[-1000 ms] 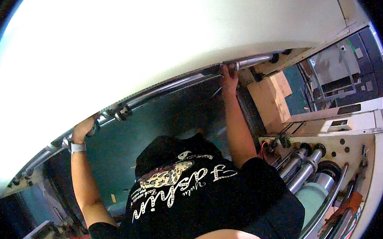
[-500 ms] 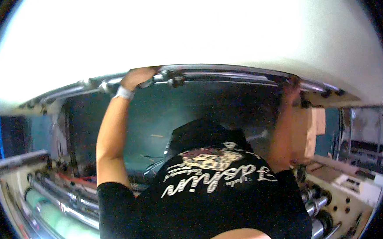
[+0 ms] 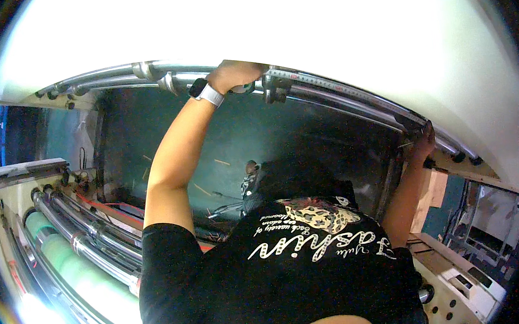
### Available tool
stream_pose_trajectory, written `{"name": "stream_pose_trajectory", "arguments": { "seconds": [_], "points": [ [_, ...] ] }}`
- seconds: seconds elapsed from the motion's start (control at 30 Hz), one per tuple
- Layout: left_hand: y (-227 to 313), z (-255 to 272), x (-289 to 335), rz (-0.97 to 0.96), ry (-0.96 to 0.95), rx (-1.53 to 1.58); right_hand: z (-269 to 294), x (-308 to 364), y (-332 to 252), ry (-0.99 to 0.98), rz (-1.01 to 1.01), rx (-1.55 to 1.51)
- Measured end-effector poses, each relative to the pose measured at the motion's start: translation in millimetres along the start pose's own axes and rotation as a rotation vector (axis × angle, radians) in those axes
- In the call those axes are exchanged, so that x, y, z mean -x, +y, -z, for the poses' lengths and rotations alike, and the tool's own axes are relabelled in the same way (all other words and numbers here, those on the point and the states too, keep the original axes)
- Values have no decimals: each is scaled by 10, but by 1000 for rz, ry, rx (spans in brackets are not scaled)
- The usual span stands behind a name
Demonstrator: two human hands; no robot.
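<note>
Up at the edge of a large white surface, my left hand point(image 3: 236, 76) is closed, with part of a small rounded case point(image 3: 244, 88) showing under the palm. From beside it a tape measure point(image 3: 338, 87) stretches right along the steel bars point(image 3: 327, 103), its marked blade lying close to them. My right hand point(image 3: 425, 139) has its fingers closed at the blade's far right end, by the bars. Just right of my left hand a dark metal clamp collar point(image 3: 277, 86) sits on the bars. A watch with a pale strap point(image 3: 210, 95) is on my left wrist.
Lighter metal collars point(image 3: 167, 82) sit farther left on the bars. Below lies a dark greenish floor point(image 3: 168, 132) with thin scraps. Behind me at the lower left is a machine with chrome rollers point(image 3: 92, 246) and a green roller point(image 3: 63, 257). A cream machine frame point(image 3: 457, 292) stands lower right.
The view has shifted and turned slightly. Both hands now appear farther right, the right one also lower. They stay at the bars, and the tape blade shows more sharply.
</note>
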State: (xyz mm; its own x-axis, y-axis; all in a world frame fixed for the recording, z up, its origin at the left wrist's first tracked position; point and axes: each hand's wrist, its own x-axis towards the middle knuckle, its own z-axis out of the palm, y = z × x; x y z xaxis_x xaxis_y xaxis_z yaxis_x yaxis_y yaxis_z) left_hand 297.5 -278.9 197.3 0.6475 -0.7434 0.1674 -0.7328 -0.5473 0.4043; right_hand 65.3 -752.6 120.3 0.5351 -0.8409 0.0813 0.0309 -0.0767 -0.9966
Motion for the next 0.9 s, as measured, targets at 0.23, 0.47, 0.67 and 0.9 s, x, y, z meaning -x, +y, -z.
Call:
{"name": "stream_pose_trajectory", "arguments": {
  "seconds": [0.23,0.47,0.67,0.9],
  "points": [
    [-53,-84,2,10,63,-155,240,-242,234,-40,170,318],
    [-58,-51,8,42,-26,-140,-4,-14,-28,124,-44,15],
    [-54,-8,34,15,-63,-68,52,-105,132,48,38,16],
    [54,100,16,120,-158,-34,23,-92,142,58,27,3]
  ]
}}
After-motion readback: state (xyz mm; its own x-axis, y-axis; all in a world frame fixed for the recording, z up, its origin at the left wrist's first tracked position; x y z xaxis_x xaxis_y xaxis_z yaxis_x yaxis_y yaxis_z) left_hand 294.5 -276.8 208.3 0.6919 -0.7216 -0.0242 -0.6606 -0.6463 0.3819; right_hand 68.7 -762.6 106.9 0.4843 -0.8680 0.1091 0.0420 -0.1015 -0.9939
